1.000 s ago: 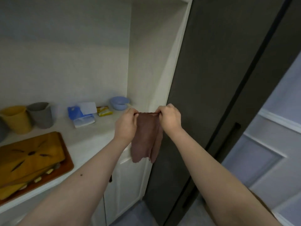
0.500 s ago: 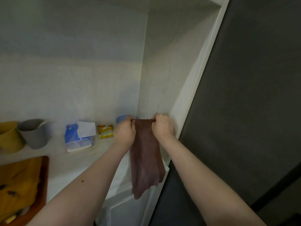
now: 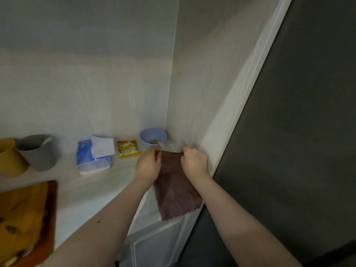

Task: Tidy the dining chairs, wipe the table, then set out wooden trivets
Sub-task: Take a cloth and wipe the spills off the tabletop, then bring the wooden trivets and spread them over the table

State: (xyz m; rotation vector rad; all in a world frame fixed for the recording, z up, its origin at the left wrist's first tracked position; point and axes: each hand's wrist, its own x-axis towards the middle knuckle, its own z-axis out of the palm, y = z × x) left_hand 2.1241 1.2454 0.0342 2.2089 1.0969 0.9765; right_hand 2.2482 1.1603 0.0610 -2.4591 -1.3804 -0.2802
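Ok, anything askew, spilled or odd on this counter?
Nothing spilled. Only oddity: the brown cloth, pinched by left hand and right hand, hangs partly past the counter edge.

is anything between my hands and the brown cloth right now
Nothing visible. The left hand and the right hand each pinch a top corner of the brown cloth, which hangs over the counter edge.

I can't see the yellow cup point(image 3: 8, 157) whole; the left edge cuts it. The wooden tray point(image 3: 51, 214) runs off lower left, and the packet point(image 3: 128, 148) print is unreadable.
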